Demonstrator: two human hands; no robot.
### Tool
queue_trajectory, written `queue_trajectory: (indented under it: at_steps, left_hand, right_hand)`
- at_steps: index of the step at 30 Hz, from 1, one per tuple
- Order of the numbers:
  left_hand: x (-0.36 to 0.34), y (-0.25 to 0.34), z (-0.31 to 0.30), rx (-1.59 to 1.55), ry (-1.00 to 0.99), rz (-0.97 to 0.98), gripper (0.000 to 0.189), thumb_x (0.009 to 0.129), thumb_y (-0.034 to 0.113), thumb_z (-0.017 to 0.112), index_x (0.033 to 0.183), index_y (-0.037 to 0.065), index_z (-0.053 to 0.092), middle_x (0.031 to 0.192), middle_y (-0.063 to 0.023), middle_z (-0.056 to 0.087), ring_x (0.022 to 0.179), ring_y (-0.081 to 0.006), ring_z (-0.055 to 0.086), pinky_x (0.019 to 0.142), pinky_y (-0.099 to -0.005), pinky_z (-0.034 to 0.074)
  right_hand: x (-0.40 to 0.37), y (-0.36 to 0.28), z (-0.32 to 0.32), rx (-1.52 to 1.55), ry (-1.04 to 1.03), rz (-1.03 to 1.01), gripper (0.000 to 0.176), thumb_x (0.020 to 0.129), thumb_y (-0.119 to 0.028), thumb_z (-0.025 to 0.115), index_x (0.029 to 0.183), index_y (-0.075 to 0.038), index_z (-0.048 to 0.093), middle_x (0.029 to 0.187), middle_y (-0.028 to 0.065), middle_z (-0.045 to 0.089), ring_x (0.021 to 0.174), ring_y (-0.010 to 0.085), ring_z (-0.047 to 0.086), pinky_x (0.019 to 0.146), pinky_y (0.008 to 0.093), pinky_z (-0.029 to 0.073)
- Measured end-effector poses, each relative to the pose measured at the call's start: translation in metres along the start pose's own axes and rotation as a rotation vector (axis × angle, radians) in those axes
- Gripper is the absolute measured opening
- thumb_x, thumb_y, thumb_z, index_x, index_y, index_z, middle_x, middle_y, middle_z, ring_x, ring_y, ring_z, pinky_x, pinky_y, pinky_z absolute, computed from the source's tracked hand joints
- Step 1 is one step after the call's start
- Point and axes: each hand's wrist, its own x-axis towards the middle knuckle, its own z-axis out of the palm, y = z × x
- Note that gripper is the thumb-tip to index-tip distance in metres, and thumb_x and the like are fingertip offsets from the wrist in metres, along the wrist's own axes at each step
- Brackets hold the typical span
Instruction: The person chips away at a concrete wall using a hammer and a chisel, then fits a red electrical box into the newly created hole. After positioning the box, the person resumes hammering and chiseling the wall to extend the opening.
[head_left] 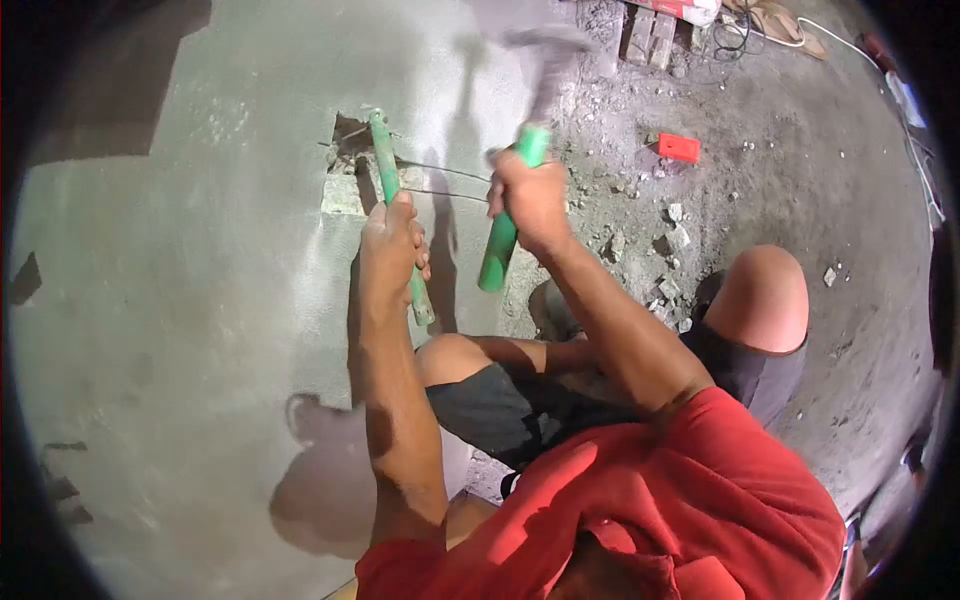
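Observation:
My left hand [388, 250] is wrapped round a green chisel [384, 155], a long rod whose upper end lies over a rough hole [350, 133] in the grey wall [240, 260]. A hammer [498, 255] with a bright green grip is held in my right hand [532, 195]. Its head, blurred by motion, is raised away from the chisel. Below the hole is a pale, chipped rectangular patch [343, 195]. Two thin wires [450, 170] stretch from the hole towards my right hand; where they end is hidden.
Broken chunks of masonry [677, 238] and dust litter the floor right of the wall. A red plastic box [679, 148] lies among the debris. At the top are blocks [650, 38], a bag [690, 8] and a white cable [850, 45]. My bent knees [762, 295] are close by.

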Motion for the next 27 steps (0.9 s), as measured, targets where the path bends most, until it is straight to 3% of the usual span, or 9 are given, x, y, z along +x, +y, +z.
queue_trajectory:
  at_steps: [3,5,7,9,10,14,17,18,27]
  left_hand:
    - [0.000,0.004,0.000,0.005,0.000,0.008,0.039,0.099,0.043,0.055,0.098,0.004,0.051,0.064,0.0011,0.044,0.043,-0.0089,0.042,0.035,-0.0271,0.036]
    - [-0.001,0.006,0.001,0.011,-0.002,0.000,0.039,0.098,0.043,0.056,0.099,0.004,0.051,0.063,0.0012,0.044,0.043,-0.0088,0.043,0.035,-0.0272,0.036]
    - [0.001,0.007,0.000,-0.053,-0.026,-0.021,0.040,0.097,0.045,0.058,0.098,0.005,0.051,0.063,0.0013,0.045,0.043,-0.0089,0.043,0.035,-0.0270,0.036]
    - [0.000,0.011,0.003,-0.084,-0.027,-0.026,0.040,0.097,0.045,0.059,0.097,0.005,0.051,0.063,0.0013,0.045,0.043,-0.0089,0.043,0.035,-0.0271,0.037]
    - [0.000,0.012,0.004,-0.107,-0.023,-0.035,0.040,0.097,0.045,0.059,0.097,0.006,0.051,0.063,0.0013,0.045,0.043,-0.0089,0.043,0.035,-0.0272,0.037]
    - [-0.001,0.010,0.004,-0.101,-0.028,-0.014,0.038,0.097,0.043,0.059,0.097,0.006,0.051,0.063,0.0009,0.045,0.045,-0.0095,0.045,0.037,-0.0269,0.037]
    - [0.001,0.010,0.005,-0.073,-0.029,-0.010,0.032,0.100,0.036,0.053,0.095,0.005,0.049,0.064,-0.0004,0.045,0.045,-0.0114,0.044,0.036,-0.0287,0.037]
    - [0.002,0.010,0.006,-0.070,-0.037,-0.006,0.032,0.100,0.036,0.053,0.095,0.005,0.049,0.064,-0.0004,0.045,0.045,-0.0114,0.044,0.036,-0.0287,0.037]
    - [-0.002,0.015,0.013,-0.158,-0.019,-0.054,0.036,0.100,0.041,0.055,0.099,0.006,0.051,0.065,0.0006,0.046,0.045,-0.0095,0.044,0.038,-0.0270,0.038]
  right_hand:
    - [-0.017,-0.002,0.019,0.176,0.143,-0.157,0.024,0.088,-0.015,0.060,0.067,-0.006,0.054,0.057,0.0040,0.053,0.048,0.0158,0.053,0.047,0.0322,0.045]
    - [0.003,0.079,0.010,-0.100,-0.150,-0.157,0.022,0.088,-0.015,0.062,0.069,-0.005,0.054,0.058,0.0038,0.053,0.047,0.0148,0.052,0.045,0.0328,0.044]
    - [0.006,0.059,0.003,-0.288,-0.269,0.047,0.019,0.086,-0.014,0.066,0.073,-0.004,0.056,0.058,0.0037,0.054,0.045,0.0135,0.051,0.043,0.0325,0.042]
    - [0.025,0.047,-0.016,-0.449,-0.246,-0.177,0.019,0.084,-0.013,0.068,0.073,-0.003,0.056,0.058,0.0030,0.053,0.044,0.0130,0.050,0.041,0.0320,0.041]
    - [0.009,0.009,-0.006,-0.165,-0.097,0.077,0.021,0.085,-0.013,0.066,0.070,-0.003,0.055,0.057,0.0035,0.053,0.044,0.0128,0.052,0.043,0.0310,0.042]
    - [0.002,-0.011,0.008,0.009,0.124,-0.104,0.027,0.088,-0.016,0.060,0.065,-0.005,0.055,0.056,0.0054,0.055,0.044,0.0144,0.053,0.048,0.0313,0.045]
    - [0.011,0.036,0.006,-0.556,-0.417,-0.267,0.025,0.086,-0.016,0.062,0.066,-0.005,0.054,0.055,0.0047,0.054,0.045,0.0148,0.054,0.047,0.0334,0.045]
    - [0.014,0.035,0.008,-0.476,-0.267,0.039,0.022,0.084,-0.015,0.066,0.068,-0.005,0.054,0.055,0.0034,0.053,0.045,0.0140,0.053,0.044,0.0334,0.044]
    - [0.003,-0.016,0.013,0.190,0.082,-0.053,0.020,0.086,-0.012,0.064,0.070,-0.005,0.054,0.057,0.0040,0.052,0.042,0.0159,0.051,0.042,0.0329,0.046]
